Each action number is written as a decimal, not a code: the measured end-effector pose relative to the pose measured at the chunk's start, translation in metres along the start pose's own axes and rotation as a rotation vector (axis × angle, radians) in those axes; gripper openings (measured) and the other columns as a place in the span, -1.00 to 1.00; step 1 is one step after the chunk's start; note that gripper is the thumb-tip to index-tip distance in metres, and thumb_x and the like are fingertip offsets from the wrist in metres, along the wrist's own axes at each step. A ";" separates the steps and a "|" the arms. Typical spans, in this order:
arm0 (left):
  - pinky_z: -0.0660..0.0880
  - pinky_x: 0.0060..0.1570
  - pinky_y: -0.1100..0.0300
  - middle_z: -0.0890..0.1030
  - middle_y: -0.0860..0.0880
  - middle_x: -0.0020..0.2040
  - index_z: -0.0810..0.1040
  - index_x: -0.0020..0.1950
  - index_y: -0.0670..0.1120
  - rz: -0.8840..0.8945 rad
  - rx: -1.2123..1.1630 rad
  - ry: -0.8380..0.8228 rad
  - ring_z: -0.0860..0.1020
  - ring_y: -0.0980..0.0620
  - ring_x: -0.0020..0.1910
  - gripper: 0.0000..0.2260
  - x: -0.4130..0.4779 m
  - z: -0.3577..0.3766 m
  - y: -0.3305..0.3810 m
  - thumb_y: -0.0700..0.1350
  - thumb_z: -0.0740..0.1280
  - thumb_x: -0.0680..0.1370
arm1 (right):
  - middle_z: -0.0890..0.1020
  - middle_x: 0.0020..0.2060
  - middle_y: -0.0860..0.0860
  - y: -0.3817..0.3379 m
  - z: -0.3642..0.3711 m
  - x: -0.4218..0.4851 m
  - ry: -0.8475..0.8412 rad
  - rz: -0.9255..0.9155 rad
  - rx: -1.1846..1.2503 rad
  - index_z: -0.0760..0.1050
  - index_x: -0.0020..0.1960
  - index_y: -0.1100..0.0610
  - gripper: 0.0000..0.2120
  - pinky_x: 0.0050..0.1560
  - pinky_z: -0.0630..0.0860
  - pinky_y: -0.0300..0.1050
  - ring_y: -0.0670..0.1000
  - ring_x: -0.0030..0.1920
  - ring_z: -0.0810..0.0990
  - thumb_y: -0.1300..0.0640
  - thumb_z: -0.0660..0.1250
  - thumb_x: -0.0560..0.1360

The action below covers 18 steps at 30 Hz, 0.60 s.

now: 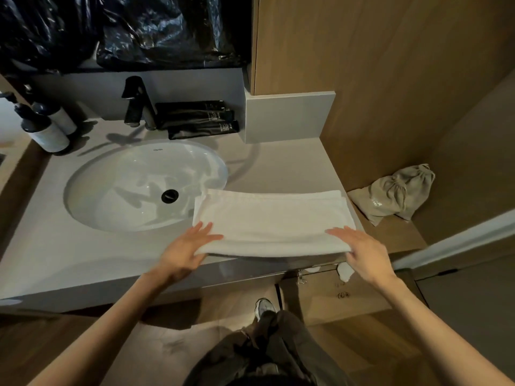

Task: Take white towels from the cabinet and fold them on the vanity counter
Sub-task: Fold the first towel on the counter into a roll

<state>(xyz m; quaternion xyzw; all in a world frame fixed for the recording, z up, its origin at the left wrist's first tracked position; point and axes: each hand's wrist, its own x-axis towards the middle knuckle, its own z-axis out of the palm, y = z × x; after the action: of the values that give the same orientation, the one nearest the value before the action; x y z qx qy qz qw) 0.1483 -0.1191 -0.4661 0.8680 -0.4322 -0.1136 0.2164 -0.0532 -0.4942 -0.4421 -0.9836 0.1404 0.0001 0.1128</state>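
I see the folded white towel (273,221) on the pale counter (111,254) beside the sink (145,185) — left grip (186,249) and right grip (362,252) flat-fingered on its near corners, wood-panelled wall (390,65) behind.

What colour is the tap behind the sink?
Black, a matte finish. The tap shows best in the head view, the only one, standing behind the white sink.
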 end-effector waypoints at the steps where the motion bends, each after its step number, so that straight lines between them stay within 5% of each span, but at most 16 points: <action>1: 0.40 0.29 0.05 0.48 0.21 0.30 0.35 0.20 0.52 -0.071 -0.075 0.009 0.46 0.06 0.31 -0.61 0.005 -0.012 0.008 -0.01 0.26 0.60 | 0.53 0.32 -0.08 -0.001 -0.007 0.000 0.102 0.054 0.092 0.43 0.37 -0.15 -0.46 0.24 0.49 0.06 0.06 0.33 0.49 0.30 0.28 0.49; 4: 0.51 -0.07 0.10 0.66 0.08 -0.08 0.61 0.09 0.12 -0.214 -0.236 0.275 0.60 0.02 -0.11 -0.86 0.034 -0.052 0.033 -0.05 0.36 0.55 | 0.65 0.08 0.01 -0.012 -0.028 0.012 0.405 0.221 0.410 0.56 0.23 0.02 -0.70 0.02 0.58 -0.08 0.01 0.04 0.60 0.23 0.34 0.53; 7: 0.50 -0.23 0.15 0.62 0.01 -0.17 0.59 -0.05 -0.02 -0.321 -0.389 0.554 0.58 -0.04 -0.16 -0.84 0.056 -0.093 0.047 0.04 0.43 0.49 | 0.61 -0.06 -0.07 -0.029 -0.065 0.027 0.655 0.348 0.721 0.54 0.13 0.05 -0.82 -0.08 0.46 -0.35 -0.16 -0.09 0.56 0.12 0.38 0.54; 10: 0.56 -0.20 -0.05 0.65 -0.07 -0.16 0.59 -0.08 -0.09 -0.377 -0.542 0.659 0.60 -0.08 -0.15 -0.76 0.069 -0.122 0.055 0.08 0.44 0.47 | 0.57 -0.16 -0.10 -0.041 -0.097 0.036 0.782 0.415 0.905 0.52 0.06 0.11 -0.83 -0.16 0.43 -0.31 -0.19 -0.18 0.52 0.03 0.33 0.56; 13: 0.54 -0.25 -0.01 0.66 -0.18 -0.19 0.60 -0.13 -0.19 -0.366 -0.642 0.636 0.59 -0.06 -0.27 -0.72 0.078 -0.126 0.052 0.04 0.44 0.47 | 0.53 -0.25 -0.11 -0.036 -0.103 0.043 0.724 0.408 0.891 0.48 -0.03 0.09 -0.85 -0.24 0.37 -0.37 -0.21 -0.25 0.49 0.01 0.28 0.58; 18: 0.27 -0.42 0.19 0.39 -0.04 -0.45 0.48 -0.27 -0.22 -0.481 -0.403 0.286 0.33 0.10 -0.48 -0.58 0.085 -0.092 0.014 0.13 0.46 0.44 | 0.54 -0.28 0.04 0.004 -0.065 0.059 0.383 0.469 0.851 0.52 -0.07 0.21 -0.83 -0.28 0.36 -0.19 0.02 -0.23 0.48 0.09 0.35 0.55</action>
<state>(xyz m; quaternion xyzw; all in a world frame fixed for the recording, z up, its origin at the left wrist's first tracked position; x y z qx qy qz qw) 0.2250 -0.1694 -0.3793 0.8919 -0.1494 -0.1219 0.4090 0.0000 -0.5289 -0.3820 -0.7753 0.3625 -0.2117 0.4719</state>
